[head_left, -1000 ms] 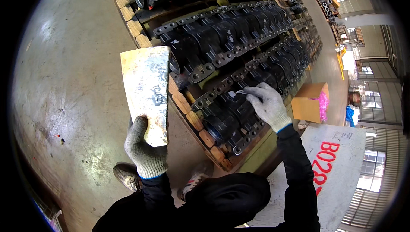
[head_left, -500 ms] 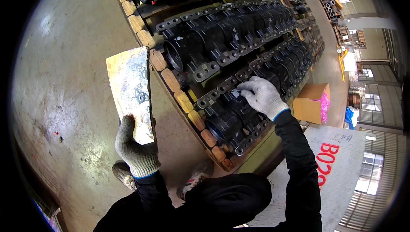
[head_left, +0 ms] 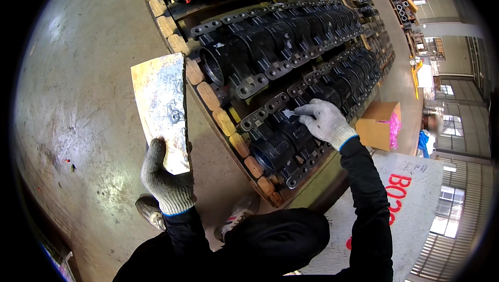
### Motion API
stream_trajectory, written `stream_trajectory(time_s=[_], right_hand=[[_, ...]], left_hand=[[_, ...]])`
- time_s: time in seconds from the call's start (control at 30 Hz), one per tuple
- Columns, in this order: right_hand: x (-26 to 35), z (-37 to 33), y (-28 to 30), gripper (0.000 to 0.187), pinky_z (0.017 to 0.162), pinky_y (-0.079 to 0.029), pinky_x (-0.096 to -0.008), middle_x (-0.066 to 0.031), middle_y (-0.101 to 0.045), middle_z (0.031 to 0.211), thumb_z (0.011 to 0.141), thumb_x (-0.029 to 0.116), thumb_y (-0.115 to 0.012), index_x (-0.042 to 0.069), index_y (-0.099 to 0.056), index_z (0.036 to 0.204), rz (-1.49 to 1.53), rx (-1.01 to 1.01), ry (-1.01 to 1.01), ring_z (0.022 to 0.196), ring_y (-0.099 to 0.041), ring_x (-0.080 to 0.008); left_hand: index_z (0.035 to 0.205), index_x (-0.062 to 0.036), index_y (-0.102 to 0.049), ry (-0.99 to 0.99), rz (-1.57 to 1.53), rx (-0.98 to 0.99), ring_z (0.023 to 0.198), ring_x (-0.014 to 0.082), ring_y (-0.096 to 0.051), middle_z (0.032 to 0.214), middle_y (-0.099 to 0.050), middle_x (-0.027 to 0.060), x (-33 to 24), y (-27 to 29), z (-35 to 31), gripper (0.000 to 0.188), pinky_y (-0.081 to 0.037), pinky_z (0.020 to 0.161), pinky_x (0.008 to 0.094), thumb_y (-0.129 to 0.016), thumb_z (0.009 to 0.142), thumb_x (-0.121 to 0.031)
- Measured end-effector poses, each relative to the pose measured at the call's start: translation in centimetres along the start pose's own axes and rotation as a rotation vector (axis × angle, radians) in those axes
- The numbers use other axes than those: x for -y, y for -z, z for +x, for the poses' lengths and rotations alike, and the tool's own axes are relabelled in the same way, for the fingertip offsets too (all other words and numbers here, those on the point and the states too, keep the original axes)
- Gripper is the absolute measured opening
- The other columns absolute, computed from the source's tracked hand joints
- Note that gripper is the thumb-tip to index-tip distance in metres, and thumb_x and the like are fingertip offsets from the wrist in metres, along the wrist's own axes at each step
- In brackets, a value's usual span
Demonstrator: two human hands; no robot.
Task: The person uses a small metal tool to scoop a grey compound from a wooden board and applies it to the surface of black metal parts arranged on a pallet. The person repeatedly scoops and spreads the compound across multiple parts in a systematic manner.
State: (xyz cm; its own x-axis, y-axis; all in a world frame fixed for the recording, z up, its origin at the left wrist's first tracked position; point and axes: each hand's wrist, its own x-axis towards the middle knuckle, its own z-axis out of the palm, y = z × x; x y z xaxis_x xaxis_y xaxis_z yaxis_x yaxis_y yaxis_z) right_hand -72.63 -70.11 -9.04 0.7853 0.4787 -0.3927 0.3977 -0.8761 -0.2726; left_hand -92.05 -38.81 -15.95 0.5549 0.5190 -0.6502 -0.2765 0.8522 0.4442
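My left hand, in a grey knit glove, grips the lower end of a flat board with silvery-grey paste smeared across its face. The board is held up beside the pallet's edge, thumb on top. My right hand, gloved alike, is closed over the nearest black ribbed metal casting. Its fingers are pinched together; what they hold, if anything, is too small to make out. Just left of the fingertips, a pale grey patch shows on the casting. Another black casting with similar pale patches lies beyond.
The castings lie on a wooden pallet with blocky edge pieces. A cardboard box with pink wrapping stands to the right. Near it lies a grey metal plate with red marks. Concrete floor spreads left; my shoes are below.
My right hand has shifted slightly right and down, exposing more of the pale patch. The board in my left hand has moved a little to the right.
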Motion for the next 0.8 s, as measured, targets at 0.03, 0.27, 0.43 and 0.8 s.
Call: stream_trajectory(time_s=[0.03,0.27,0.43,0.8], right_hand=[[-0.2,-0.1,0.0,0.021,0.082,-0.054,-0.0436,-0.0136,-0.067,0.091,0.088,0.014,-0.07,0.008,-0.078,0.106,0.017,-0.003,0.008,0.089,-0.066,-0.034],[0.9,0.6,1.3,0.019,0.081,-0.054,-0.0425,-0.0147,-0.066,0.089,0.086,0.011,-0.07,0.006,-0.077,0.104,0.013,-0.018,0.04,0.088,-0.066,-0.035],[0.4,1.6,-0.5,0.019,0.081,-0.053,-0.0405,-0.016,-0.067,0.089,0.088,0.009,-0.069,0.002,-0.075,0.105,0.027,-0.098,0.143,0.087,-0.064,-0.0341],[1.2,0.4,1.3,0.018,0.08,-0.054,-0.0419,-0.0145,-0.065,0.089,0.087,0.01,-0.068,0.006,-0.077,0.102,0.009,-0.049,0.1,0.088,-0.066,-0.0347]], left_hand=[[0.122,0.0094,-0.064,0.006,-0.012,0.015,0.097,0.0207,-0.069,0.113,-0.069,0.017,-0.1,0.1,0.0,0.03,-0.061,0.079,0.0349,-0.069,0.095,-0.001],[0.12,0.0094,-0.066,0.033,-0.079,-0.004,0.098,0.0204,-0.07,0.109,-0.072,0.0181,-0.7,0.0,0.1,0.04,-0.059,0.085,0.0366,-0.08,0.084,0.0],[0.117,0.0114,-0.067,-0.302,0.43,-0.008,0.097,0.0204,-0.07,0.105,-0.074,0.0172,0.6,0.4,0.2,0.046,-0.058,0.086,0.0357,-0.086,0.078,-0.002],[0.119,0.0124,-0.064,0.023,-0.065,0.026,0.096,0.0227,-0.069,0.109,-0.07,0.0147,-0.3,0.3,0.2,0.039,-0.061,0.084,0.0397,-0.078,0.084,0.003]])
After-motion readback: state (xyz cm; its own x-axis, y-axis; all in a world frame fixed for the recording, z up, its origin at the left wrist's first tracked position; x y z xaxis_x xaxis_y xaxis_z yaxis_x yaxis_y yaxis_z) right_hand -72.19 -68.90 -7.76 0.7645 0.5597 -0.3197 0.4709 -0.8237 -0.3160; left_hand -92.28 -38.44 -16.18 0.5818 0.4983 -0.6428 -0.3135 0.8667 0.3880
